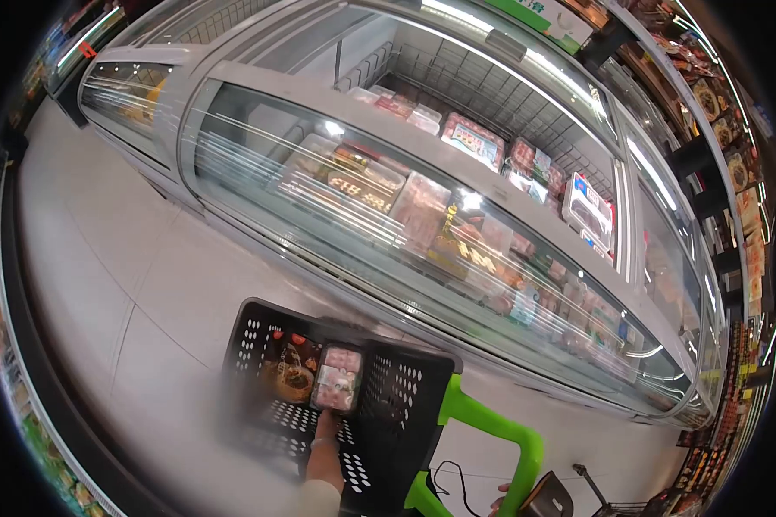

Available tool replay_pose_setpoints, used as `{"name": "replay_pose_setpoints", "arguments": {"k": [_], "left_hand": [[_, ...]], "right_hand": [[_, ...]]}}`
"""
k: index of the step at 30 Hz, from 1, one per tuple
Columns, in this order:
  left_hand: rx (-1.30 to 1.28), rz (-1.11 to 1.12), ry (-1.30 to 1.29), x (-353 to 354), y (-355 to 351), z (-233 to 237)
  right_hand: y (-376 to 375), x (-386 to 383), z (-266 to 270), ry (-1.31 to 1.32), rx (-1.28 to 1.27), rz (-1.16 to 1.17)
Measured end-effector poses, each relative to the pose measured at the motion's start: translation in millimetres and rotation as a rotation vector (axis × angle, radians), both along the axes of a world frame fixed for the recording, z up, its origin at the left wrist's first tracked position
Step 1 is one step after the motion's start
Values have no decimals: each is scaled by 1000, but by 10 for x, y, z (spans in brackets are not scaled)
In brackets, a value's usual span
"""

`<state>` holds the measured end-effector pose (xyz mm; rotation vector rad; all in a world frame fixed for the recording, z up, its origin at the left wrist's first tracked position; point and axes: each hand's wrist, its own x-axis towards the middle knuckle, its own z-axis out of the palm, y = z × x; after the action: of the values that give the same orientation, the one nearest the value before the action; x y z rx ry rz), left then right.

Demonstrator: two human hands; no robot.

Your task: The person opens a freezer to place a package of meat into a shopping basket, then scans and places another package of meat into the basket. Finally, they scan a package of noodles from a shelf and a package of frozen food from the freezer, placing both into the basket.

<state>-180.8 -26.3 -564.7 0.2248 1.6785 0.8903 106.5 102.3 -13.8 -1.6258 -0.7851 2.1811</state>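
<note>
A black perforated shopping basket (384,379) with a green handle (517,431) is in front of me. My left hand (328,428) reaches down into it, closed on the near end of a clear-wrapped tray of pink meat (338,379). Left of the tray, inside the basket, lies a dark package with a food picture (290,379). My right hand (499,498) is at the lower part of the green handle; only some bent fingers show around it, the rest being hidden or out of view.
Beyond the basket runs a long glass-fronted chest freezer (422,215) holding several packaged meats (472,142). Shelves of goods (746,207) stand at the right. Pale tiled floor (121,284) lies to the left. A black cord (464,491) and a dark rounded object (550,498) are at the bottom.
</note>
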Motion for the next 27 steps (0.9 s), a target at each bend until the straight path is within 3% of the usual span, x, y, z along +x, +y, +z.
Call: {"name": "replay_pose_setpoints", "arguments": {"k": [2, 6, 8, 10, 12, 14, 15, 18, 21, 26, 27], "left_hand": [[-257, 527, -553, -64, 208, 379], [-177, 388, -415, -147, 408, 1608], [-177, 393, -438, -153, 428, 2065], [-143, 254, -390, -64, 544, 2825], [-75, 105, -409, 76, 607, 3469], [-15, -70, -448, 240, 652, 3963], [8, -150, -466, 338, 660, 4257], [115, -365, -501, 615, 597, 4945], [202, -416, -569, 875, 523, 5181], [331, -397, -499, 982, 567, 4898], [238, -398, -475, 883, 596, 4978]], "right_hand": [[-80, 52, 106, -12, 26, 14], [-434, 235, 103, -266, 105, 35], [-403, -186, 484, -414, 413, -173], [-509, -169, 539, -319, 328, -121], [-722, -194, 313, -438, 516, -141], [-788, -378, 452, -557, 574, -195], [-777, -433, 495, -595, 779, -192], [-768, -448, 752, -548, 779, -145], [-810, -452, 678, -532, 776, -97], [-882, -736, 505, -476, 801, -81], [-892, -801, 483, -466, 790, -57]]}}
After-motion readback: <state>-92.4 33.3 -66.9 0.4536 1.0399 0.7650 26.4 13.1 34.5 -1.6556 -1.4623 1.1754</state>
